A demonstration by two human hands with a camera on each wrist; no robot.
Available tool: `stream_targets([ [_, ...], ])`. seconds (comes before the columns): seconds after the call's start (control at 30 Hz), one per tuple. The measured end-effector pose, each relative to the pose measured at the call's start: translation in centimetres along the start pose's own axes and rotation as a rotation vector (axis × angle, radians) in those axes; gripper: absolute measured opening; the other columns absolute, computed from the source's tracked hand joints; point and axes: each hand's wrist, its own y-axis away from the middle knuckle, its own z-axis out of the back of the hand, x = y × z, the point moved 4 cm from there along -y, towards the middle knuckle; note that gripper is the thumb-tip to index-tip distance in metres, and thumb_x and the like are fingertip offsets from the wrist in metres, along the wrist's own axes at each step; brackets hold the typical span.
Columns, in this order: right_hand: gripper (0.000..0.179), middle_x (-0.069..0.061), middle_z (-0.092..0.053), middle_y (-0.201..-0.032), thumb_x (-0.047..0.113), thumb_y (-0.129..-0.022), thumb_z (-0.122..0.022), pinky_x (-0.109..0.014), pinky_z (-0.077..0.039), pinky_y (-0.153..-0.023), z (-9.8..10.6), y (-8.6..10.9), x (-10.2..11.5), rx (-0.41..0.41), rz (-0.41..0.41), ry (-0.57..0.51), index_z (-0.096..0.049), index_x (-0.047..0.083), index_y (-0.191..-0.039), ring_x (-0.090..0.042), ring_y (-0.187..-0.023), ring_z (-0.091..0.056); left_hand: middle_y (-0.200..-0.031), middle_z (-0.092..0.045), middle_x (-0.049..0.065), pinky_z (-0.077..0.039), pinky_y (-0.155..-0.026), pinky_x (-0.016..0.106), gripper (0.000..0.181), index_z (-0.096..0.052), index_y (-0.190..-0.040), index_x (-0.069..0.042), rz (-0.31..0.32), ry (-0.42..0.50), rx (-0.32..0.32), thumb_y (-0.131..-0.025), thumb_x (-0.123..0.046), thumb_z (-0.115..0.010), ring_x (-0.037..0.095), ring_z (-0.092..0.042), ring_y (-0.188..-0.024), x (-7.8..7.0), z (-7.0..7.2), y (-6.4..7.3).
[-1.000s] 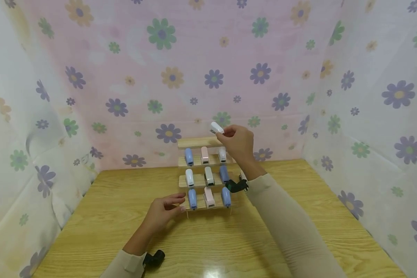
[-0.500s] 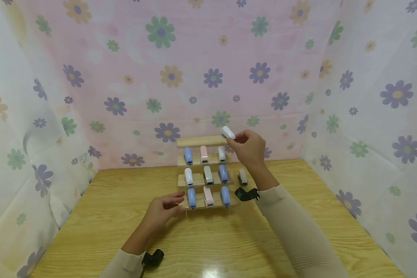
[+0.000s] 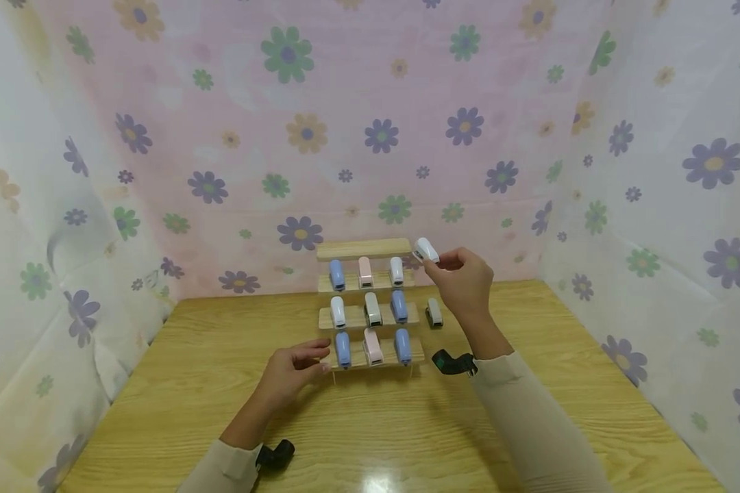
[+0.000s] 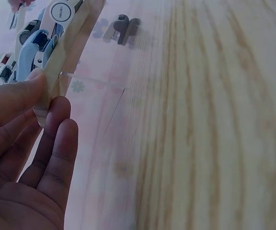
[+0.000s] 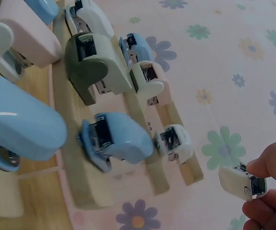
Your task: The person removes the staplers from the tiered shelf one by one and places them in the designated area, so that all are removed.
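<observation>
A tiered wooden display stand (image 3: 364, 250) holds rows of mini staplers on its three lower shelves; the top shelf bears none. My left hand (image 3: 290, 373) grips the left end of the lowest shelf (image 4: 73, 50), thumb on one face and fingers on the other in the left wrist view. Right of the top shelf, my right hand (image 3: 466, 281) pinches a white stapler (image 3: 426, 250) between thumb and fingers, held in the air and tilted. It also shows in the right wrist view as a white stapler (image 5: 236, 183), its far side covered by my fingers.
A grey stapler (image 3: 434, 313) stands on the wood-grain table (image 3: 210, 383) just right of the stand. On the shelves are a blue stapler (image 3: 342, 349), a pink stapler (image 3: 373, 346) and several others. A flowered cloth (image 3: 321, 157) hangs behind and at both sides.
My right hand has moved right and down with the white stapler, from above the top shelf to beside it. The grey stapler on the table has come into full view. The left hand stays put.
</observation>
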Motion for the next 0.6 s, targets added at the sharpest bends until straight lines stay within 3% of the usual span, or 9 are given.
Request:
stream_targets([
  [0.27,0.030,-0.010,-0.077,-0.091,0.034,-0.086,-0.085,-0.020,-0.055,-0.060,0.7,2.0,-3.7,-0.025,-0.081,-0.016,-0.075,0.007,-0.095,-0.024,-0.082,-0.073,-0.146,-0.062,0.010,-0.062,-0.078,0.025,0.036,-0.074,-0.126,-0.003,0.001,-0.002,-0.015,-0.092,-0.016,-0.080,0.031,-0.070,-0.117,-0.2,-0.1,0.0],
  [0.6,0.030,-0.008,-0.077,-0.090,0.036,-0.088,-0.083,-0.023,-0.054,-0.055,1.3,3.0,-7.8,-0.038,-0.107,0.070,-0.076,0.007,-0.096,-0.025,-0.080,-0.073,-0.146,-0.062,0.009,-0.061,-0.079,0.023,0.037,-0.075,-0.126,-0.005,-0.008,0.009,-0.010,-0.092,-0.018,-0.081,0.031,-0.070,-0.118,0.0,-0.2,-0.1],
])
